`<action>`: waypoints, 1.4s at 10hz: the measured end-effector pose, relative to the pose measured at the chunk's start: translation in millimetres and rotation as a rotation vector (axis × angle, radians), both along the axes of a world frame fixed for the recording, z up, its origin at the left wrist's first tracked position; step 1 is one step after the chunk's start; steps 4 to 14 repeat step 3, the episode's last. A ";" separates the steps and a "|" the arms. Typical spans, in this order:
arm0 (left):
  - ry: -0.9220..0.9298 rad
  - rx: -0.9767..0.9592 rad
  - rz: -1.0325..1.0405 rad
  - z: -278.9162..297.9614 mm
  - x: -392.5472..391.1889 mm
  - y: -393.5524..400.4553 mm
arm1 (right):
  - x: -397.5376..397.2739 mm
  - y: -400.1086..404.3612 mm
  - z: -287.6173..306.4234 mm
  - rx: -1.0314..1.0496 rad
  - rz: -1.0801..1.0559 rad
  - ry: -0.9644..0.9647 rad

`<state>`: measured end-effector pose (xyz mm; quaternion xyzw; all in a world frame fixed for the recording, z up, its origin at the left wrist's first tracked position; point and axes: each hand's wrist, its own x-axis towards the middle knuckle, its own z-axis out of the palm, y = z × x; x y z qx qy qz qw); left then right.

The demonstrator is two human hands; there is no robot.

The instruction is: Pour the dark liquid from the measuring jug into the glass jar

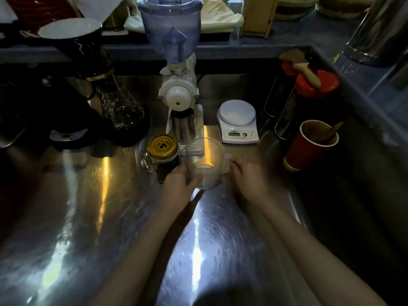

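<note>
A clear plastic measuring jug [204, 155] stands upright on the steel counter [88, 206], with a whitish bottom and no dark liquid visible in it. My left hand [180, 184] wraps around the jug's left side. My right hand [248, 181] grips its handle on the right. Just to the left of the jug stands a glass jar [164, 164] with a handle, holding dark liquid, and a gold lid [162, 145] sits on top of it.
Behind the jug stands a white coffee grinder [180, 93] with a blue hopper. A white digital scale [238, 121] is at back right, a red paper cup [309, 145] and red-lidded canisters [309, 93] farther right. A dark coffee maker with a glass carafe [120, 107] is at back left.
</note>
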<state>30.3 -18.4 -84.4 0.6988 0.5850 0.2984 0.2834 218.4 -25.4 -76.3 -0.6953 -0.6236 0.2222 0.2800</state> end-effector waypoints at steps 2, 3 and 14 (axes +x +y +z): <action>0.094 0.044 -0.011 9.9 -8.4 -3.1 | 7.1 -1.9 12.3 -0.131 0.067 -0.159; 0.187 0.140 -0.005 26.7 -13.6 -4.5 | 11.0 -5.9 34.7 -0.135 0.093 -0.197; 0.187 0.140 -0.005 26.7 -13.6 -4.5 | 11.0 -5.9 34.7 -0.135 0.093 -0.197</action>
